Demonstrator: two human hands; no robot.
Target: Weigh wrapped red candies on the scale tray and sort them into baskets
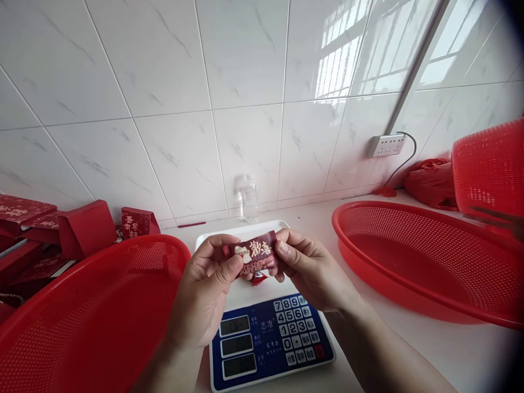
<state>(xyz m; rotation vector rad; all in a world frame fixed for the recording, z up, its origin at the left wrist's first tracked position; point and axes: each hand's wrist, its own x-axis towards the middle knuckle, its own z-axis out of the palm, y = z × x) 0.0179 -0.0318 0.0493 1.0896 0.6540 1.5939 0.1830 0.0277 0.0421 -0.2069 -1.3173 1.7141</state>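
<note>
Large pale characters "歡喜" can be read on a dark-red wrapped packet (256, 254); its finer print is too small. "志准" is printed on the blue face of a scale (270, 341), with smaller lettering below; digit keys 0–9 are legible, plus "计数", "取样" and "动态" along the bottom row. Three displays are stacked at left, labelled "单价" beside the middle one; "-Lb-" is apparently shown on the top one, the lower two are dim. Characters incl. "吾" and "家" are seen on a red box (139, 222).

Both forearms are angled inward from the bottom edge, hands met above the scale's white pan (234, 295). Packet is held level-ish, printed side up.

Left hand (204, 284): fingers curled behind, thumb pressed on the packet's front, grip closed. Right hand (309, 265): packet's right end pinched between thumb and fingers, barely any gap.

A small red item (258, 279) is partly seen below the packet. The scale is flanked by a left basket (110, 322) and a right basket (413, 256), both red, perforated.
</note>
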